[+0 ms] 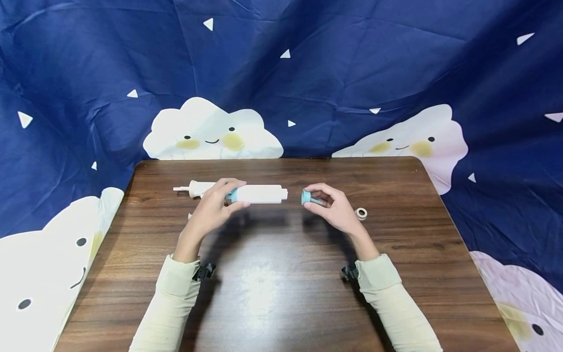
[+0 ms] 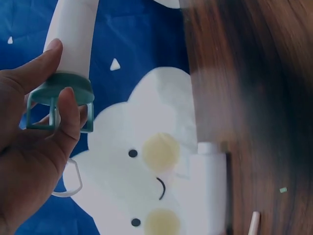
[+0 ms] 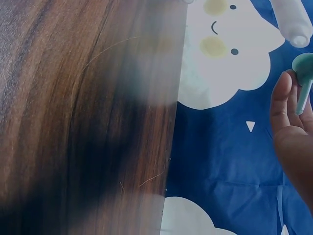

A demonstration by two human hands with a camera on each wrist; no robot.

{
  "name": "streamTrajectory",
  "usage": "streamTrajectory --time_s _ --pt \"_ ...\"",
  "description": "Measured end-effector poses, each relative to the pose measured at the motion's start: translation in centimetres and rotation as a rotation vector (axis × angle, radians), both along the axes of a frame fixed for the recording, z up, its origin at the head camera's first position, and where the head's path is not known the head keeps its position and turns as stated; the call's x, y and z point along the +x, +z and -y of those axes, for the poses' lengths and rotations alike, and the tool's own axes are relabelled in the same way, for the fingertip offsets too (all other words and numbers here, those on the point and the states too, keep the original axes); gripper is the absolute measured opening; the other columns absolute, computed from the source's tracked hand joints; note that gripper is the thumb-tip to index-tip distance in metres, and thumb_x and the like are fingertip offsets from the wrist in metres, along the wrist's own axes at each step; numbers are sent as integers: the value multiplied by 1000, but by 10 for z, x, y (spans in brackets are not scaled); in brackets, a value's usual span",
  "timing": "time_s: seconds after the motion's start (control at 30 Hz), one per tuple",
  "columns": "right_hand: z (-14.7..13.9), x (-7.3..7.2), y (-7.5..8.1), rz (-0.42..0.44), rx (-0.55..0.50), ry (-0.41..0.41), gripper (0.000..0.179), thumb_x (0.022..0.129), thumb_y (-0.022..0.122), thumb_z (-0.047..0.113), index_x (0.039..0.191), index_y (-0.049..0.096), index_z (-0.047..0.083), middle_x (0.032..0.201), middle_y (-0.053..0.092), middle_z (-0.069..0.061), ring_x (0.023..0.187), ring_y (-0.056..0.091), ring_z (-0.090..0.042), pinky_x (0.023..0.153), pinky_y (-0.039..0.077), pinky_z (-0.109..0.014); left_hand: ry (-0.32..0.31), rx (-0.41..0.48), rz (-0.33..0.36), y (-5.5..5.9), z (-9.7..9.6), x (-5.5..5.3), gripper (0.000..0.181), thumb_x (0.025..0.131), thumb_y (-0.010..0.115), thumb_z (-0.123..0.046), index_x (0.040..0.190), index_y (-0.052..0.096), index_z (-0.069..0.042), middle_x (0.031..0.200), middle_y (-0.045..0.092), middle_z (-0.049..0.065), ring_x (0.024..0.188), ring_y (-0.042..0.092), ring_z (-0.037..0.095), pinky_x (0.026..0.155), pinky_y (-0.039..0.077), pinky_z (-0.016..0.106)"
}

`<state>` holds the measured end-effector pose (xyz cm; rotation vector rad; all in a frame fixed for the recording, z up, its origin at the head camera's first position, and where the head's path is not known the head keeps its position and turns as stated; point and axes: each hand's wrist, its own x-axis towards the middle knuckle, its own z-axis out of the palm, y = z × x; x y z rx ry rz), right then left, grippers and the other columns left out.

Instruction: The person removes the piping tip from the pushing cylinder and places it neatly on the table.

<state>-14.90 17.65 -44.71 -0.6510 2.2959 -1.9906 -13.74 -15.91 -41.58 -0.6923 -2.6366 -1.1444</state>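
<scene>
In the head view my left hand (image 1: pixel 215 208) grips a white tube (image 1: pixel 259 194) by its teal collar, with the stepped narrow end pointing right. The left wrist view shows the collar (image 2: pixel 63 88) as an open frame with slim bars, thumb and fingers around it. A pale loop (image 2: pixel 73 178) shows below the fingers. My right hand (image 1: pixel 334 208) pinches a teal round cap (image 1: pixel 305 196) with a thin stem, a short gap from the tube's end. In the right wrist view the cap (image 3: pixel 304 66) sits just under the tube tip (image 3: pixel 298 36), its stem pointing down.
Behind my left hand lies another white cylinder (image 1: pixel 200 188) with a flange and thin rod. A small pale stick (image 2: pixel 254 223) lies near it. Beside my right wrist is a whitish ring (image 1: pixel 361 213). The wooden table (image 1: pixel 272 303) meets a blue cloud-printed cloth (image 1: pixel 308 83).
</scene>
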Motion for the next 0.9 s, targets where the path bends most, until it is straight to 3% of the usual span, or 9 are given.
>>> streamTrajectory --time_s 0.27,0.57,0.9 --pt "-2 -2 -3 17 23 -12 34 89 77 2 121 67 -1 106 67 -20 97 65 -18 87 54 -24 38 2 5 -5 15 -4 50 85 84 -16 129 65 -3 126 62 16 95 59 25 77 51 41" --pt "-8 -5 -3 32 50 -46 36 88 75 -5 122 66 -4 106 67 -22 94 63 -15 86 53 -24 115 10 40 -11 34 -15 48 84 85 -16 126 67 -2 128 63 19 113 60 34 93 45 49" --pt "-11 5 21 43 72 -61 33 88 74 -6 119 65 -10 106 66 -27 93 64 -13 84 53 -22 181 -11 61 -19 64 -32 45 83 86 -12 123 68 -2 125 63 20 107 60 34 86 43 47"
